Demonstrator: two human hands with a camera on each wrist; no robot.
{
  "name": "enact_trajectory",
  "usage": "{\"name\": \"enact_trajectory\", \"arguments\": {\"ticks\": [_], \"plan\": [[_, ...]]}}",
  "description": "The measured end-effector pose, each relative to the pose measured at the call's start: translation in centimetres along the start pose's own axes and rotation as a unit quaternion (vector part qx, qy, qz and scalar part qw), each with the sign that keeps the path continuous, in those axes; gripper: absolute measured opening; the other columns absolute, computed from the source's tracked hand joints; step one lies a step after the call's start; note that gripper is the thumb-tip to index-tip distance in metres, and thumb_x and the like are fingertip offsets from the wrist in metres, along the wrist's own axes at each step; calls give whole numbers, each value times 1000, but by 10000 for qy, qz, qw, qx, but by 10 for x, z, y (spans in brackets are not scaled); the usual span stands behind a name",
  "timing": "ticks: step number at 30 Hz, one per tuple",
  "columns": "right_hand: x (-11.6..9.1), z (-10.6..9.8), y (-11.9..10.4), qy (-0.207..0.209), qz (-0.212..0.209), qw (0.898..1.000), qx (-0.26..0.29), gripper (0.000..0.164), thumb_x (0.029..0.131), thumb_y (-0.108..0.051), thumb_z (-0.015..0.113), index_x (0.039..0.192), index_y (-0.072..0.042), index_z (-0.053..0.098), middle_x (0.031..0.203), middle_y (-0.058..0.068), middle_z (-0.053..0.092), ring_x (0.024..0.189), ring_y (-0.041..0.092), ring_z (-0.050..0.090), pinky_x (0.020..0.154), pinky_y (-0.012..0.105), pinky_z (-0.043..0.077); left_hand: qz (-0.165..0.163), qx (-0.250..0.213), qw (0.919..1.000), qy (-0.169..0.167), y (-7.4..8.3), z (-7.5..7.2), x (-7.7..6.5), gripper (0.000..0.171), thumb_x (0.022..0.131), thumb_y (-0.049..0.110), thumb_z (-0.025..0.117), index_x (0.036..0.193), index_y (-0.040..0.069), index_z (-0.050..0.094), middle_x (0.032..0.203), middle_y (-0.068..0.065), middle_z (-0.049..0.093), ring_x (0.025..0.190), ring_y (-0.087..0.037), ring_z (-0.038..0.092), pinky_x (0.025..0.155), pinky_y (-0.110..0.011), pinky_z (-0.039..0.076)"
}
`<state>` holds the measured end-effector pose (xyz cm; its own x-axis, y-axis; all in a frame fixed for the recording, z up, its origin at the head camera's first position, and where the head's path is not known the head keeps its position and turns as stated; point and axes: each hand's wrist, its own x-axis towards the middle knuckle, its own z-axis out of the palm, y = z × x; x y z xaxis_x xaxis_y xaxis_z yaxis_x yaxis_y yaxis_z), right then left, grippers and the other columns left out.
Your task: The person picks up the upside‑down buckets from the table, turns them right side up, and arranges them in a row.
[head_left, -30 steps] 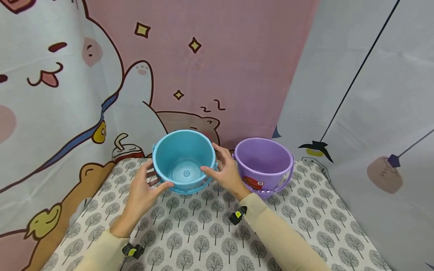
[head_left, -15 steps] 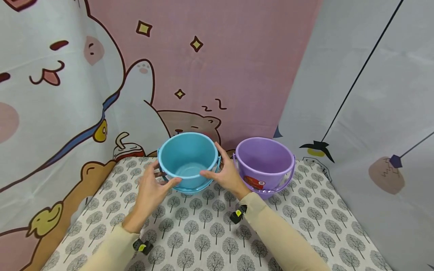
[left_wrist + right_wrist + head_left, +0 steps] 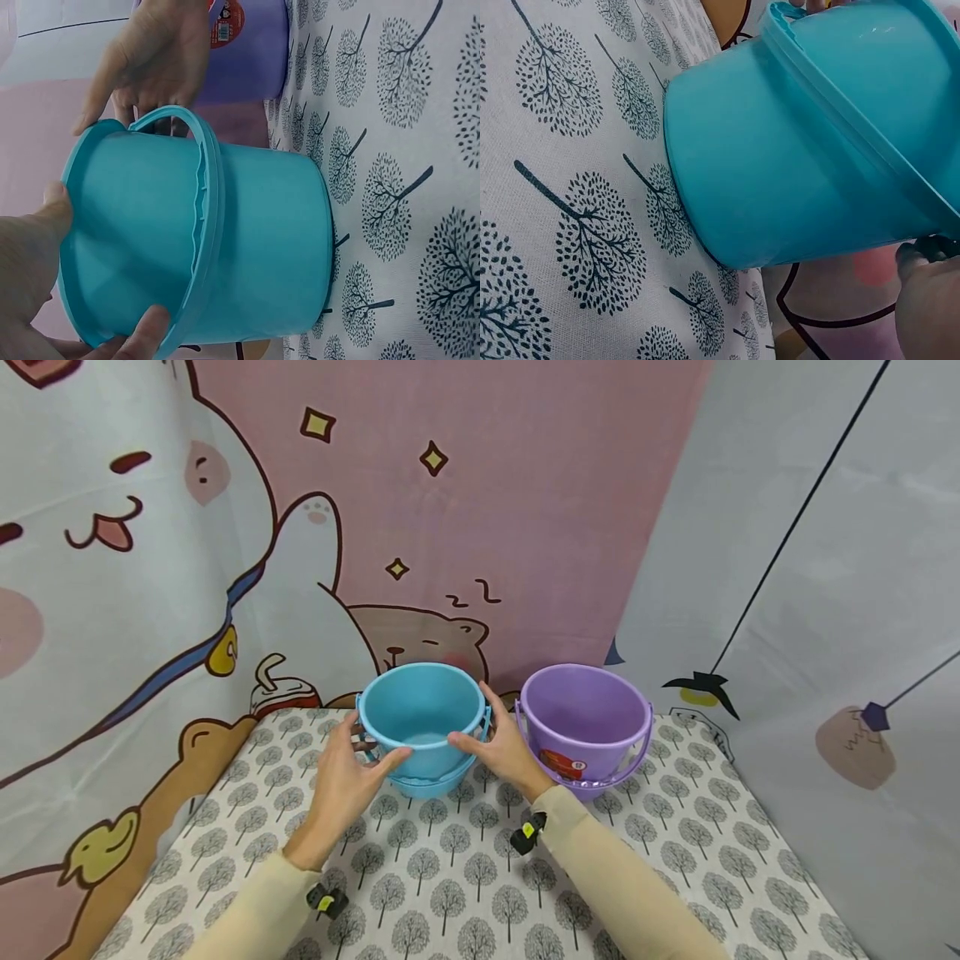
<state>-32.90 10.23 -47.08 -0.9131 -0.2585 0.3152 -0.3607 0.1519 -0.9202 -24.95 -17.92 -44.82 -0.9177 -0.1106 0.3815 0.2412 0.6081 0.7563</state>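
Observation:
Both hands hold a light blue bucket between them, upright on the tablecloth in the head view. At its left side, my left hand grips with the thumb at the front under the rim and the fingers around the side. My right hand grips the right side, thumb at the front rim and fingers toward the back. The bucket's blue handle hangs down across its front. In the left wrist view the bucket's base is right at the cloth. Part of each hand's fingers is hidden behind the bucket.
A purple bucket with a red label and lowered handle stands just right of the blue one. The table wears a white cloth printed with grey trees. A cartoon-printed curtain hangs close behind both buckets.
The blue bucket has moved right and down onto the cloth, closer to the purple one, and has straightened from a tilt toward the camera. Both hands moved with it; the purple bucket stayed put.

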Motion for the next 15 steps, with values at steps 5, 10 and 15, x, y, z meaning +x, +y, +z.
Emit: {"name": "enact_trajectory", "arguments": {"ticks": [5, 10, 15], "plan": [[0, 2, 1, 67, 84, 9991, -402, 127, 96, -65, 92, 189, -26, 16, 192, 17, 34, 176, 42, 39, 145, 66, 35, -137, 56, 9999, -69, -1, 0, 0, 114, 99, 47, 96, 180, -2, 32, 161, -32, 58, 132, -50, 76, 96, -56, 75], [-5, 4, -1, 168, 232, 9973, -682, 124, 100, -65, 88, 190, -32, 8, 197, 11, 22, 183, 39, 23, 148, 70, 24, -116, 4, 9999, -101, -2, -2, 0, 113, 101, 49, 94, 181, -1, 32, 162, -33, 57, 130, -50, 77, 95, -51, 76], [-8, 4, -8, 304, -276, 9955, -849, 104, 110, -50, 81, 189, -28, 16, 196, 9, 24, 184, 35, 20, 149, 70, 21, -8, 16, 10000, -49, 1, -9, -2, 106, 103, 49, 91, 180, 1, 36, 162, -29, 59, 132, -45, 75, 101, -55, 74]]}}
